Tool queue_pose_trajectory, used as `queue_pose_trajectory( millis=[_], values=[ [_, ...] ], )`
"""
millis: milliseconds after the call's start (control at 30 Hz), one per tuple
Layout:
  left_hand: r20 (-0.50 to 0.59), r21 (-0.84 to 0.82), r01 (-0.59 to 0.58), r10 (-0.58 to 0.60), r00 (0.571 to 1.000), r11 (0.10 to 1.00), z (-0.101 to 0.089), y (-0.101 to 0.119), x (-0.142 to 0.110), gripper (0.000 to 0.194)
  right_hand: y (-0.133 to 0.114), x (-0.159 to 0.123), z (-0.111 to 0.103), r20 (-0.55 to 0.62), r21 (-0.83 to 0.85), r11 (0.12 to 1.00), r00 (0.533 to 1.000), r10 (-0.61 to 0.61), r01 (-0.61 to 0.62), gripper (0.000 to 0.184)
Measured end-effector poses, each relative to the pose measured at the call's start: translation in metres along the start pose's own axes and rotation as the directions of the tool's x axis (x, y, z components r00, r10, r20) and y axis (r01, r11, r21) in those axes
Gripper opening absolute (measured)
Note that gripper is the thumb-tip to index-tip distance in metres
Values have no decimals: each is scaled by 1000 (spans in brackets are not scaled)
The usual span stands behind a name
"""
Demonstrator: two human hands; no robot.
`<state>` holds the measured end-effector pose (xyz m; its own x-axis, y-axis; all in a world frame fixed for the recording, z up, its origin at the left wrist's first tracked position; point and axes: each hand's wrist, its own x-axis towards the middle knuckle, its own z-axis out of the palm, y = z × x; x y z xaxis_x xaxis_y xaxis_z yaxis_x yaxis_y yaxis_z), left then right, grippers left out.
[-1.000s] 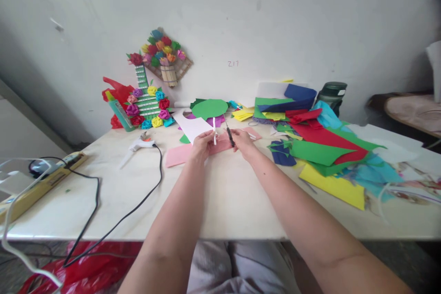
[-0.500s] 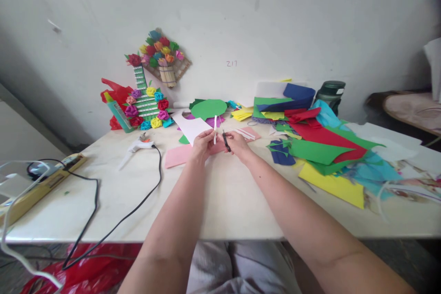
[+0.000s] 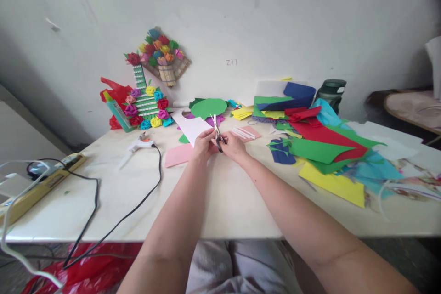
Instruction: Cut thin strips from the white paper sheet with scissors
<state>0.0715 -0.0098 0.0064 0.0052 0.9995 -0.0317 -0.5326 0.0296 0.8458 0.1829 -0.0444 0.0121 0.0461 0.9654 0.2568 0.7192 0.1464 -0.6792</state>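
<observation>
My right hand is closed around the black handles of a pair of scissors, whose blades are parted and point away from me. Close beside it, my left hand pinches a narrow white paper strip, which stands up at the blades. Under and behind the hands lie a pink paper sheet and a white paper sheet with a curved cut edge. Several white strips rest on the pink paper right of my right hand.
A white glue gun with a black cord lies left, near a power strip. A green glue bottle leans by a paper-flower guitar. Coloured sheets pile up on the right, before a dark green flask.
My right hand has moved left with the scissors, bringing the blades up to the white strip. My left hand stays nearly where it was.
</observation>
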Motion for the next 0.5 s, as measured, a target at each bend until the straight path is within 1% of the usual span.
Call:
queue_pose_trajectory(
  millis=[133,267,500],
  values=[
    [-24,18,21,-20,1000,1000,3,2,-4,27,0,-1,0,-17,-103,995,1000,-19,17,33],
    [-1,2,27,-27,1000,1000,2,1,-3,30,-1,-2,-2,-14,-178,984,999,-36,33,34],
    [-2,-5,23,-23,1000,1000,-1,-1,0,30,-5,-4,-6,-1,-203,978,999,-42,41,37]
  ],
)
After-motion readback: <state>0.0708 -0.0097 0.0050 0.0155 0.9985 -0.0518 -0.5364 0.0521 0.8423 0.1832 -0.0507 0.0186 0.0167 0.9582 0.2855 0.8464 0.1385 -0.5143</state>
